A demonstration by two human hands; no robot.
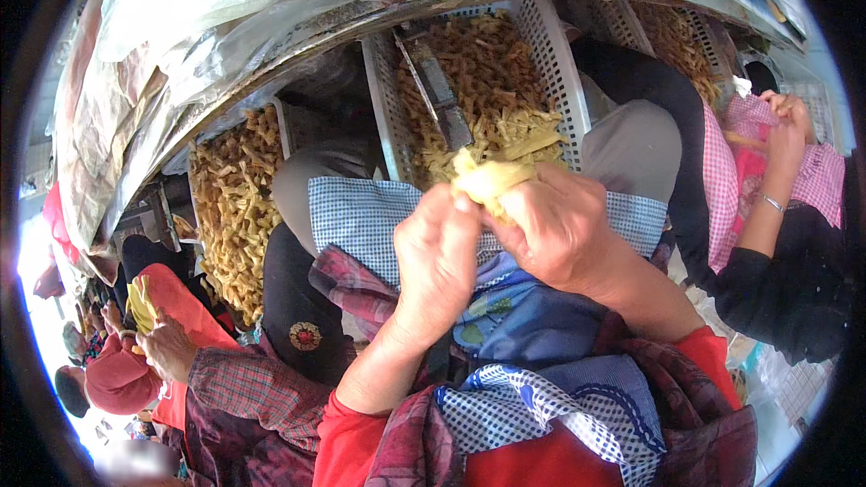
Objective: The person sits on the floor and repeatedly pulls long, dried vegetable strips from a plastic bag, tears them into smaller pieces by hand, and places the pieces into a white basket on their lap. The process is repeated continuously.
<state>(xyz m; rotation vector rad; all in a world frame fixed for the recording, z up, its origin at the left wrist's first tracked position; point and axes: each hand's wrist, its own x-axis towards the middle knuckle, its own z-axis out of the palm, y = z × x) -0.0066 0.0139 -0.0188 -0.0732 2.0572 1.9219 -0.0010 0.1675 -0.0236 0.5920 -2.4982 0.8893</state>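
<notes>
My left hand (pixel 437 252) and my right hand (pixel 561 224) meet in front of my lap, fingers pinched on a pale yellow, limp strip (pixel 487 177) that looks folded or twisted between them. I cannot make out what kind of food it is. Just beyond my hands stands a white perforated plastic basket (pixel 386 117), holding many small, knot-like pieces (pixel 487 59), yellow in front and browner at the back. A dark, flat metal bar or blade (pixel 431 86) lies slanted across the basket's left part. My fingers partly hide the strip.
To the left, another basket holds similar yellow pieces (pixel 236 216); beside it, a co-worker's hand (pixel 170 347) grips yellow strips. A co-worker's hands (pixel 790 117) are at the right, near another basket (pixel 681 50). A plastic-covered table edge (pixel 271 36) curves across the back.
</notes>
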